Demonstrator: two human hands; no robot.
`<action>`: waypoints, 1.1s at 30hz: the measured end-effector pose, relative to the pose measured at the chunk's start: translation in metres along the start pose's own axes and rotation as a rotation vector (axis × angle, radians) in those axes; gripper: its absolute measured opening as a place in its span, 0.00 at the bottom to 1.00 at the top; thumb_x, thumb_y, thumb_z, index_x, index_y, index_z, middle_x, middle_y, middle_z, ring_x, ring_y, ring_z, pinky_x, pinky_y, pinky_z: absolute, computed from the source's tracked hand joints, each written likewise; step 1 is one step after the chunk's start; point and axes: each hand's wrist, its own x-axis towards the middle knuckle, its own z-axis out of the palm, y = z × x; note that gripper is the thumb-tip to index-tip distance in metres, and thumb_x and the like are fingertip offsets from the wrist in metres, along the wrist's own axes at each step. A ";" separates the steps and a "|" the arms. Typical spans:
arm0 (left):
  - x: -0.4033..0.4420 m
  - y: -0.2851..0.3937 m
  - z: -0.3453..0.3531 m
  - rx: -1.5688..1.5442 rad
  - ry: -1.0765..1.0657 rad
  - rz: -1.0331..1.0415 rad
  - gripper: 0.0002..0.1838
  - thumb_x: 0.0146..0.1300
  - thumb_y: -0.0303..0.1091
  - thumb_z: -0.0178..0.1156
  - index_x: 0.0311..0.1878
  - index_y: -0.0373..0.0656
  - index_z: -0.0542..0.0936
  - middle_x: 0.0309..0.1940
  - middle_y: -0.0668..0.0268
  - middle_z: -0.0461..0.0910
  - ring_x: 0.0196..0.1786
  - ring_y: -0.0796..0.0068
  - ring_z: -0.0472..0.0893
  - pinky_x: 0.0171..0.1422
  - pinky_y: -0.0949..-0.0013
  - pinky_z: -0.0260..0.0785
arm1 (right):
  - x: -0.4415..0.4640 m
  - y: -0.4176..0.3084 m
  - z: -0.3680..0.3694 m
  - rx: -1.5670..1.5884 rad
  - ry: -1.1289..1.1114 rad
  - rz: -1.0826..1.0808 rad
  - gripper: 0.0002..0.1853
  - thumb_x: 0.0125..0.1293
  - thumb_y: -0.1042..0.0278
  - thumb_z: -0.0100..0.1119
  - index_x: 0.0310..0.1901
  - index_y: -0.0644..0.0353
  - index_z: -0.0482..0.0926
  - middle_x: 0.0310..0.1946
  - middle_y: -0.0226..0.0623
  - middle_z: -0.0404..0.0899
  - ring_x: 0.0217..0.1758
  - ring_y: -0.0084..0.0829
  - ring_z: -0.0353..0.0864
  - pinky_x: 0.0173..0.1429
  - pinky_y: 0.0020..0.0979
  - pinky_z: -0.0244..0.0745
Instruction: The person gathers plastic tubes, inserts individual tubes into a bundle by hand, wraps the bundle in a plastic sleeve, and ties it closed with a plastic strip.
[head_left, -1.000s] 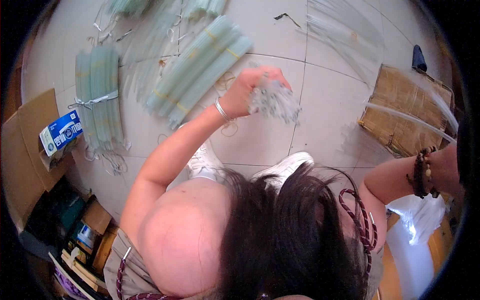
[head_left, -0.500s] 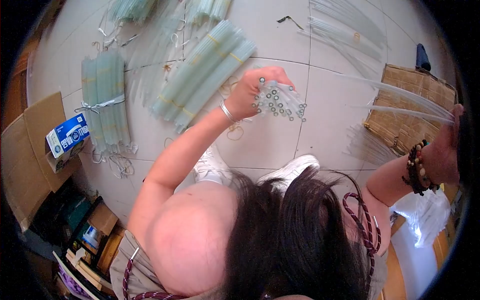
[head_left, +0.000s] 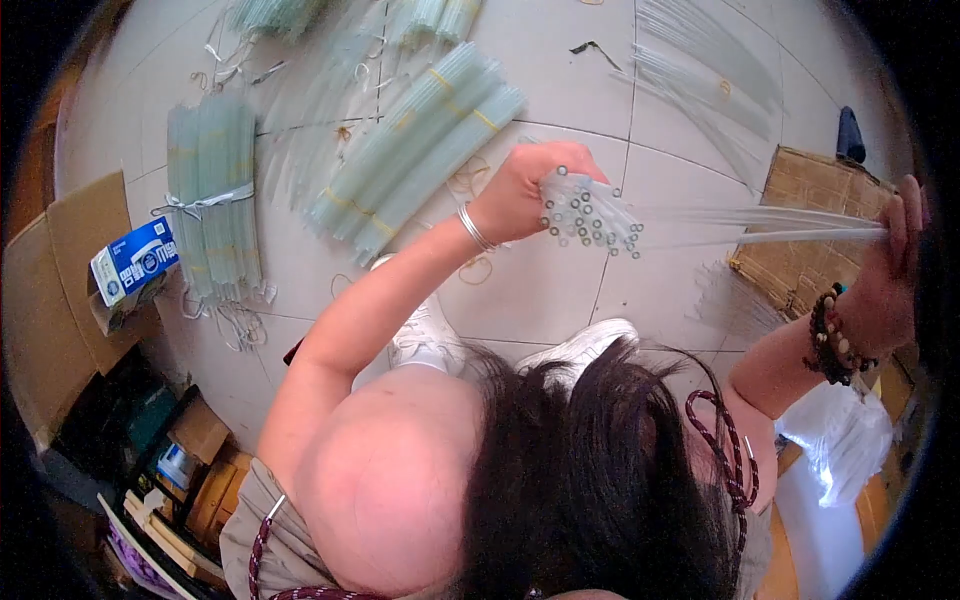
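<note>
My left hand (head_left: 515, 195), with silver bangles on its wrist, is closed around a bunch of thin clear tubes (head_left: 590, 215). Their round open ends face up toward me. At the right edge, my right hand (head_left: 890, 250) grips the ends of a few long clear tubes (head_left: 740, 232), which stretch leftward to the bunch. Whether they touch the bunch is hard to make out. Beyond my left hand lie thick tube bundles (head_left: 410, 150) held by yellow rubber bands. Another tube bundle (head_left: 212, 150), tied with a white strip, lies farther left.
Loose tubes (head_left: 700, 70) are spread on the tiled floor at the upper right. A flattened cardboard piece (head_left: 830, 210) lies near my right hand. On the left stand an open carton (head_left: 60, 320) and a blue-and-white box (head_left: 135, 262). My white shoes (head_left: 425, 330) are below.
My right hand has risen slightly, and the long tubes in it now reach level toward the bunch. My left hand has shifted a little right and down with its bunch.
</note>
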 end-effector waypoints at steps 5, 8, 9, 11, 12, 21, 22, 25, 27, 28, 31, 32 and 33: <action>0.002 0.003 0.001 0.094 0.023 -0.109 0.08 0.54 0.27 0.72 0.37 0.42 0.85 0.33 0.66 0.84 0.36 0.72 0.82 0.44 0.70 0.75 | 0.008 0.009 -0.016 0.101 0.001 0.075 0.09 0.78 0.70 0.43 0.45 0.66 0.72 0.26 0.31 0.64 0.27 0.24 0.62 0.31 0.24 0.60; 0.006 0.010 -0.004 0.202 0.087 -0.139 0.06 0.55 0.28 0.72 0.34 0.43 0.84 0.31 0.66 0.83 0.35 0.72 0.81 0.42 0.69 0.74 | 0.010 0.015 -0.013 0.516 -0.106 0.159 0.08 0.78 0.73 0.44 0.45 0.68 0.73 0.26 0.31 0.65 0.27 0.24 0.64 0.32 0.24 0.63; 0.007 0.007 -0.005 0.164 0.163 -0.110 0.07 0.57 0.31 0.72 0.32 0.44 0.82 0.29 0.68 0.80 0.33 0.75 0.78 0.40 0.70 0.72 | 0.011 0.019 -0.009 0.724 -0.177 0.199 0.08 0.78 0.74 0.43 0.45 0.68 0.73 0.26 0.30 0.64 0.27 0.24 0.63 0.32 0.23 0.63; 0.002 -0.001 -0.007 0.014 0.356 -0.110 0.12 0.64 0.37 0.68 0.30 0.45 0.76 0.25 0.71 0.74 0.29 0.78 0.72 0.37 0.70 0.67 | 0.008 0.028 -0.005 0.867 -0.020 0.183 0.08 0.79 0.74 0.44 0.43 0.69 0.72 0.23 0.25 0.59 0.25 0.21 0.56 0.29 0.24 0.56; 0.001 0.000 -0.012 -0.083 0.475 -0.142 0.14 0.69 0.40 0.64 0.30 0.47 0.73 0.23 0.72 0.71 0.27 0.78 0.69 0.36 0.69 0.65 | 0.008 0.029 -0.011 0.864 0.058 0.201 0.08 0.78 0.74 0.44 0.44 0.68 0.72 0.24 0.26 0.59 0.26 0.21 0.58 0.31 0.24 0.58; -0.044 0.152 -0.140 -0.678 0.477 0.290 0.23 0.79 0.50 0.46 0.26 0.52 0.64 0.19 0.76 0.59 0.23 0.81 0.59 0.37 0.71 0.58 | 0.024 0.131 -0.036 0.720 0.472 0.487 0.07 0.76 0.72 0.46 0.44 0.64 0.74 0.29 0.35 0.69 0.38 0.31 0.72 0.57 0.41 0.71; -0.056 0.168 -0.153 -0.667 0.515 0.285 0.22 0.79 0.49 0.47 0.25 0.52 0.64 0.19 0.76 0.59 0.23 0.81 0.60 0.36 0.71 0.58 | 0.042 0.149 -0.003 0.561 0.540 0.591 0.08 0.77 0.70 0.46 0.43 0.64 0.74 0.30 0.36 0.71 0.40 0.32 0.73 0.59 0.43 0.71; -0.084 0.208 -0.171 -0.609 0.539 0.282 0.22 0.78 0.48 0.51 0.25 0.52 0.64 0.19 0.76 0.60 0.22 0.81 0.61 0.36 0.71 0.59 | 0.071 0.227 0.049 0.554 0.112 0.759 0.10 0.76 0.66 0.49 0.40 0.62 0.76 0.36 0.39 0.76 0.44 0.37 0.75 0.65 0.50 0.69; -0.093 0.220 -0.175 -0.570 0.551 0.270 0.21 0.77 0.47 0.52 0.25 0.52 0.64 0.19 0.76 0.60 0.22 0.81 0.61 0.36 0.71 0.59 | 0.084 0.275 0.121 0.614 0.050 0.881 0.17 0.80 0.56 0.42 0.46 0.64 0.74 0.39 0.39 0.78 0.45 0.39 0.76 0.68 0.53 0.68; -0.097 0.223 -0.178 -0.553 0.559 0.266 0.21 0.77 0.47 0.53 0.26 0.52 0.65 0.19 0.76 0.60 0.22 0.81 0.61 0.36 0.71 0.59 | 0.086 0.285 0.168 0.427 0.066 0.923 0.21 0.81 0.52 0.39 0.48 0.64 0.72 0.40 0.39 0.78 0.46 0.39 0.77 0.68 0.54 0.67; -0.101 0.211 -0.186 -0.531 0.593 0.252 0.21 0.77 0.47 0.52 0.26 0.51 0.65 0.19 0.76 0.60 0.22 0.81 0.62 0.35 0.71 0.59 | 0.084 0.315 0.273 0.387 0.075 1.024 0.23 0.81 0.48 0.37 0.50 0.63 0.72 0.41 0.39 0.77 0.51 0.37 0.77 0.67 0.56 0.69; -0.100 0.204 -0.185 -0.526 0.611 0.244 0.21 0.77 0.47 0.52 0.26 0.51 0.65 0.19 0.76 0.60 0.22 0.81 0.62 0.35 0.71 0.59 | 0.082 0.338 0.298 0.378 0.083 1.043 0.27 0.81 0.43 0.35 0.52 0.63 0.72 0.45 0.42 0.80 0.51 0.39 0.79 0.65 0.56 0.70; -0.097 0.196 -0.186 -0.517 0.641 0.209 0.21 0.78 0.48 0.51 0.27 0.50 0.65 0.19 0.76 0.60 0.22 0.82 0.62 0.35 0.72 0.59 | 0.077 0.359 0.320 0.374 0.108 1.048 0.26 0.81 0.45 0.35 0.51 0.63 0.72 0.43 0.41 0.81 0.48 0.38 0.80 0.62 0.53 0.73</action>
